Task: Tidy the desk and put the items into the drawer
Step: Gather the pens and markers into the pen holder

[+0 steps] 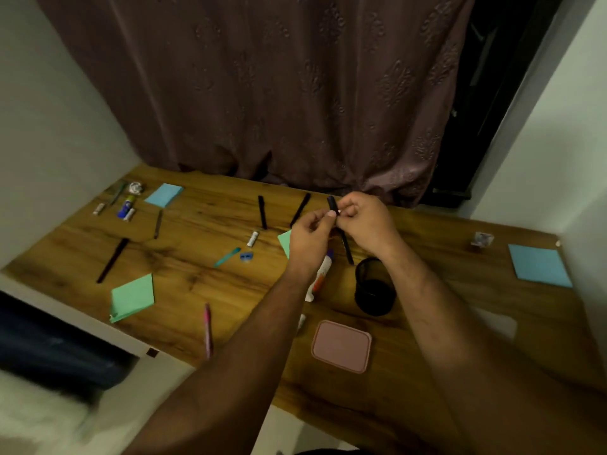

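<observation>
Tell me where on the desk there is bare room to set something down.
Bare wood lies between the black cup and the blue pad on the right, and between the pink pen and the pink lid at the front. It is crowded around both hands and in the far left corner by the glue stick.

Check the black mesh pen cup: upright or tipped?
Upright. The black mesh pen cup stands on its base on the desk, open rim facing up. Contents: cannot tell, interior too dark.
</observation>
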